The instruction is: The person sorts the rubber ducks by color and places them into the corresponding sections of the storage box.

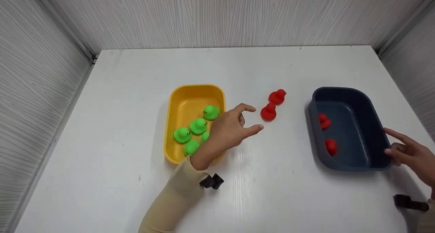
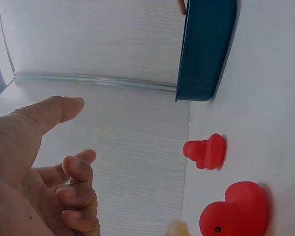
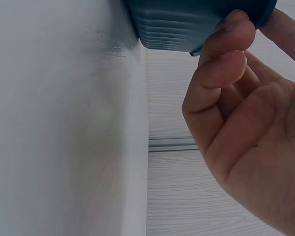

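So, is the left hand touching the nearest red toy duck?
Apart: the head view shows white table between the left hand and red toy duck.

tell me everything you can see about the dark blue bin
The dark blue bin is open-topped and roughly rectangular, with rounded corners and a smooth inner floor; it looks like plastic, and the right wrist view shows ridges on its outside. It stands upright on the white table, to the right in the head view. Inside, two red ducks lie along its left wall, with much of the floor bare. The right hand holds it by the rim of its right wall.
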Demonstrator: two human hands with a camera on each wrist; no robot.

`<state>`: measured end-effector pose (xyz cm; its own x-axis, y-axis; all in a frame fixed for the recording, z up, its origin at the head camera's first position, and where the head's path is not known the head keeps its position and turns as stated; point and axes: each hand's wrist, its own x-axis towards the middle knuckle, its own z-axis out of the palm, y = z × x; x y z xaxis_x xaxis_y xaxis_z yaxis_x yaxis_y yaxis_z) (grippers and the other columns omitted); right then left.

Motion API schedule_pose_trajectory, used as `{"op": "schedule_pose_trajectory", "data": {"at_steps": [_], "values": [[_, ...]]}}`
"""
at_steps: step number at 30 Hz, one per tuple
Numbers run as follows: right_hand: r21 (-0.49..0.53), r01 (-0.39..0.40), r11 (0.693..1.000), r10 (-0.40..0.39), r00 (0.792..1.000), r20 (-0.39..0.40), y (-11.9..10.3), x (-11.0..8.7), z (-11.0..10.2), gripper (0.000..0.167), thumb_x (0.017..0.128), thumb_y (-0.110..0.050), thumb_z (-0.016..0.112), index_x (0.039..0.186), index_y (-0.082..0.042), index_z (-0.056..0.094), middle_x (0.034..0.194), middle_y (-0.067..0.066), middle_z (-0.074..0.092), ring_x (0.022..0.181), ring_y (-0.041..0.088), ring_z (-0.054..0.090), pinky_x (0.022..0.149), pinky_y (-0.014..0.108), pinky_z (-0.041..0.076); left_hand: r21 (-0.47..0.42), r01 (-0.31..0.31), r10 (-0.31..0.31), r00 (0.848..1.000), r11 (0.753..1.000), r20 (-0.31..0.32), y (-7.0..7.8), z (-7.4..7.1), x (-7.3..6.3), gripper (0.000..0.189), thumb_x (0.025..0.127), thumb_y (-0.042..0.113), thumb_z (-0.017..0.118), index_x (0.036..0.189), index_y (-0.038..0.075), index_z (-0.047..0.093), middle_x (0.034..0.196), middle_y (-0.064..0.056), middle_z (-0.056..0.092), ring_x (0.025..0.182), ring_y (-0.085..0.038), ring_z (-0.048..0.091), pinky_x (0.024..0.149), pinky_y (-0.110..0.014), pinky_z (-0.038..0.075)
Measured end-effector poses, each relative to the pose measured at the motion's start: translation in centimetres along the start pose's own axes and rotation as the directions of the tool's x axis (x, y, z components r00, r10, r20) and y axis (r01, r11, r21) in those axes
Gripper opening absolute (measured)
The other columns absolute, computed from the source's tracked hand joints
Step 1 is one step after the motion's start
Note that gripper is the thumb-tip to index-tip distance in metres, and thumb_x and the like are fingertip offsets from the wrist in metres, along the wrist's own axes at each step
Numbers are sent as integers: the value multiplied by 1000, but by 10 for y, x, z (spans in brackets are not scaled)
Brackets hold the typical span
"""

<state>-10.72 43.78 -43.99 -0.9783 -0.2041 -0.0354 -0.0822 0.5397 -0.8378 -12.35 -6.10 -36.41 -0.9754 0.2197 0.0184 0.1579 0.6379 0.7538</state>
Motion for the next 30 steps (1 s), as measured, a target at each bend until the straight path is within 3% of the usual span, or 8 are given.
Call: {"op": "schedule_pose_trajectory", "data": {"at_steps": [8, 23, 30], "values": [[28, 50, 998, -50, 999, 13, 1, -1, -1, 64, 96, 4, 50, 152, -22, 30, 64, -6, 43, 54, 18, 38, 54, 34, 27, 73, 47, -51, 997, 996, 54, -14, -8, -1, 51, 82, 48, 71, 124, 23, 60, 65, 3, 43, 53, -11, 35, 49, -23, 27], [-13, 50, 999, -50, 999, 5, -1, -2, 0, 64, 97, 2, 50, 152, -23, 30, 64, -7, 43, 53, 17, 39, 53, 33, 29, 167, 102, -135, 971, 981, 197, -40, -20, 6, 54, 78, 42, 76, 126, 21, 61, 83, -1, 57, 72, -17, 51, 62, -28, 41], [-12, 37, 999, -37, 999, 14, -1, -1, 0, 64, 97, 1, 50, 153, -23, 29, 64, -7, 42, 54, 19, 38, 53, 34, 28, 261, 95, -151, 967, 961, 205, -44, -20, 10, 52, 78, 40, 76, 123, 21, 63, 81, 0, 57, 77, -17, 51, 66, -30, 43]]}}
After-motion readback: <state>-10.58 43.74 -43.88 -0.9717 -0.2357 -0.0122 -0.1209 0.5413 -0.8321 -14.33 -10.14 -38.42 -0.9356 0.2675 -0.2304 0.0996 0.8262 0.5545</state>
